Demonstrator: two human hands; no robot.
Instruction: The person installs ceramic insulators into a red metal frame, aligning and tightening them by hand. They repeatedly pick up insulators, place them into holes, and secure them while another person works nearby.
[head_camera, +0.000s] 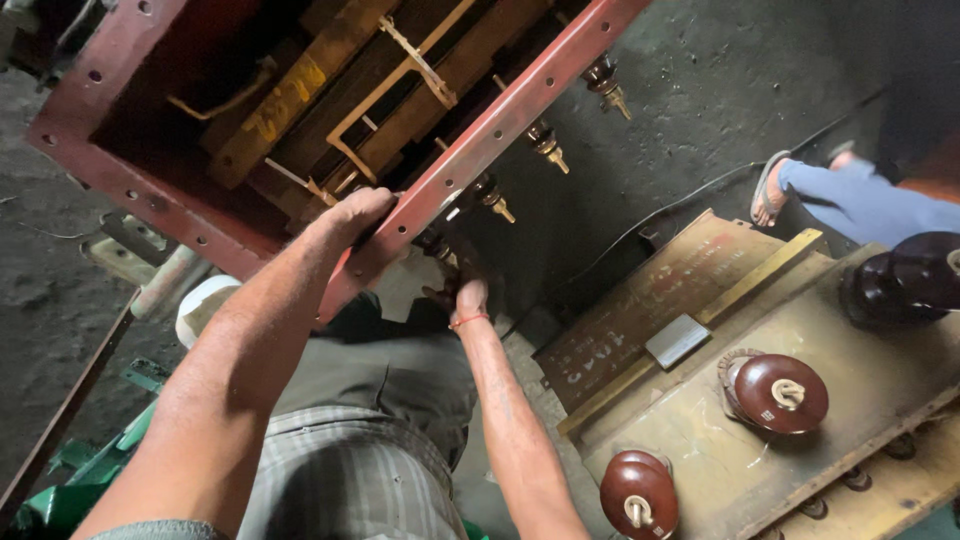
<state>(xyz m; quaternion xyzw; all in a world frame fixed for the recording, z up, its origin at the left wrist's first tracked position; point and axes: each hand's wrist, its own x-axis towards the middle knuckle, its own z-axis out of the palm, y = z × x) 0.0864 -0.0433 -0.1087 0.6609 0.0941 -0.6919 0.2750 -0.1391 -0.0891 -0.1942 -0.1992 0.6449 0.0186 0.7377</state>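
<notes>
A dark red steel tank (500, 125) with a bolt-holed flange stands open in front of me, with brown windings and yellow bars (290, 95) inside. My left hand (355, 220) grips the near flange, fingers curled over its inner edge. My right hand (462, 290) reaches under that flange on the tank's outer side, at one of the small brown terminals with brass studs (492, 198); its fingers are partly hidden in shadow. A red thread circles the right wrist.
A tan metal cover (700, 450) with brown ceramic insulators (780, 392) (638, 495) lies at the lower right. Another person's leg in blue trousers and a sandal (830, 195) stands at the right. A white bucket (205, 305) and green parts (90, 470) sit at the lower left.
</notes>
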